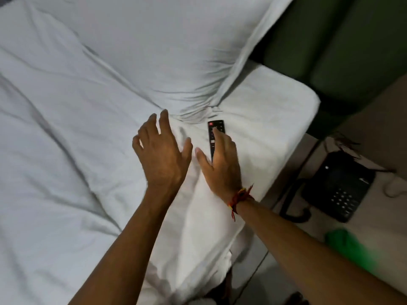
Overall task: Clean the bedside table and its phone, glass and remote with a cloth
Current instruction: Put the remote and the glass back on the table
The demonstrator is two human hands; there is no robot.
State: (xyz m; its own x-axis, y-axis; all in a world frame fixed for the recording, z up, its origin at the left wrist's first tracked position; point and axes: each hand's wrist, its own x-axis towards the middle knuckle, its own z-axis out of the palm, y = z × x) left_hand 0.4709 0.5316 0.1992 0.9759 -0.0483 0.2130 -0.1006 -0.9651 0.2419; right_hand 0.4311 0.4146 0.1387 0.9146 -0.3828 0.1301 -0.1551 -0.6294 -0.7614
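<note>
A black remote [215, 128] lies on the white bed sheet near the mattress corner. My right hand [222, 164], with a red thread on its wrist, lies flat over the remote's lower half. Its fingers are stretched out and its thumb is spread to the left, apart from the remote. My left hand [161, 155] hovers just left of it over the sheet, fingers spread and holding nothing. A black phone [339, 186] with a coiled cord sits on the pale bedside table [374, 219] at the right. A blurred green cloth [345, 243] lies on the table in front of the phone.
A large white pillow [154, 51] lies behind the hands on the bed [55, 172]. A dark green padded headboard [341, 51] stands at the upper right. A blurred pale object [394, 188] sits at the table's right edge.
</note>
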